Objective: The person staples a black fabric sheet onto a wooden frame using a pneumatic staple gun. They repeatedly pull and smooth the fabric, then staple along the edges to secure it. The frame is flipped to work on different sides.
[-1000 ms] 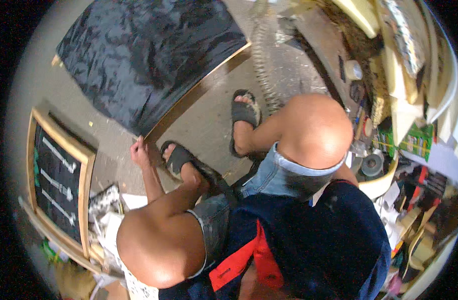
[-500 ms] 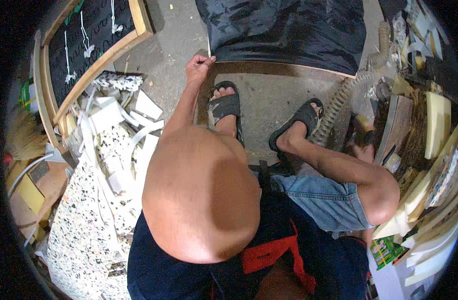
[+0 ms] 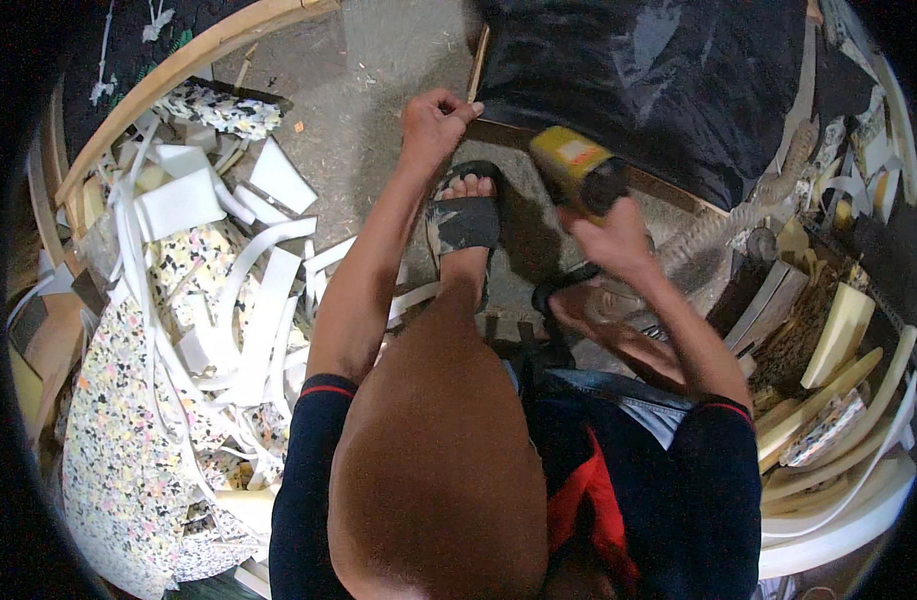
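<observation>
Left hand [image 3: 438, 120], head view: the fingers are curled, with thumb and fingertips closed together at the near left corner of the black sheet, whose edge is apparently pinched there.
Black sheet [image 3: 668, 90]: it is spread over a wooden frame [image 3: 479, 62] on the floor, beyond the sandalled left foot [image 3: 465, 225]; the corner is presumably gripped so that the material is held snug against the wood.
Right hand [image 3: 610, 238]: the fingers are wrapped round the handle of a yellow-and-black power tool [image 3: 570, 158], which is held at the sheet's near edge, apart from the left hand.
Foam offcuts [image 3: 183, 205]: they are heaped at the left, beside the working area.
Corrugated hose [image 3: 748, 217]: it is laid at the right; whether it is joined to the tool cannot be told.
Hidden or cut off: the sheet's far side is cropped by the upper rim; the tool is blurred, so its exact kind is uncertain; the right fingertips are partly concealed.
</observation>
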The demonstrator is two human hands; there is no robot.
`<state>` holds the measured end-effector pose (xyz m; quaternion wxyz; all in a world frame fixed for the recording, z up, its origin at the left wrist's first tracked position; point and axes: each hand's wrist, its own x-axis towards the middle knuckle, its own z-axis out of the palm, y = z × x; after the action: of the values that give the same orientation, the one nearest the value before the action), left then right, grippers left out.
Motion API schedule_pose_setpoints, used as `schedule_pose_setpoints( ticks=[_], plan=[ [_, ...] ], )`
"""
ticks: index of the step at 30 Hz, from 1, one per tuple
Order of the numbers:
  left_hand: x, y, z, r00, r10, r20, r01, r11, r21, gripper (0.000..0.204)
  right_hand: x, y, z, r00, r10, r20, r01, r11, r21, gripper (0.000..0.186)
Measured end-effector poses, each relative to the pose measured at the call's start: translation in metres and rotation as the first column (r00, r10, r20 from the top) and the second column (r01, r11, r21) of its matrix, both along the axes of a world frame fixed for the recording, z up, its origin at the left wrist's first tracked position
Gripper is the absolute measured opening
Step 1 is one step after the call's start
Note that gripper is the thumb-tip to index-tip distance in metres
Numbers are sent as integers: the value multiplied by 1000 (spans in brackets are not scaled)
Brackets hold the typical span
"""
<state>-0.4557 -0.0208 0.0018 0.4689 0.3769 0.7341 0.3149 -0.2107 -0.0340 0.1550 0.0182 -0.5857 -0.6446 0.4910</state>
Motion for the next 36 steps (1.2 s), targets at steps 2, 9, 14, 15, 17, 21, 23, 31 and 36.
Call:
schedule_pose_setpoints(
  ticks=[2, 9, 14, 15, 17, 21, 23, 31, 36],
  plan=[
    [1, -1, 1, 1000, 6, 5, -6, 1000, 2, 26, -24, -15, -25, 996, -84, -22, 83, 995, -58, 42],
    [2, 0, -1, 998, 32, 62, -35, 999, 39, 26, -57, -19, -47, 986, -160, -45, 159, 987, -22, 33],
    [0, 0, 7, 1000, -1, -3, 1, 1000, -9, 26, -63, -17, -43, 982, -186, -27, 185, 982, -50, 33],
    [1, 1, 8, 1000, 0, -20, 0, 1000, -6, 26, -63, -18, -43, 978, -206, -32, 204, 977, -55, 33],
    [1, 2, 10, 1000, 6, -24, -7, 1000, -20, 25, -62, -18, -44, 977, -214, -18, 213, 976, -54, 33],
    [0, 4, 10, 1000, 5, -5, -5, 997, -74, 25, -63, -15, -49, 986, -165, -37, 165, 986, 4, 31],
    [-1, 4, 9, 1000, 10, 12, -10, 999, -50, 26, -66, -14, -50, 991, -130, -31, 131, 991, 30, 31],
    [0, 6, 8, 1000, 31, -3, -31, 998, 46, 27, -79, -12, -45, 991, -103, 89, 101, 995, 28, 42],
    [-2, 7, 5, 1000, 2, 20, -2, 1000, -18, 28, -65, -16, -37, 988, -124, 87, 126, 992, -12, 45]
  ],
)
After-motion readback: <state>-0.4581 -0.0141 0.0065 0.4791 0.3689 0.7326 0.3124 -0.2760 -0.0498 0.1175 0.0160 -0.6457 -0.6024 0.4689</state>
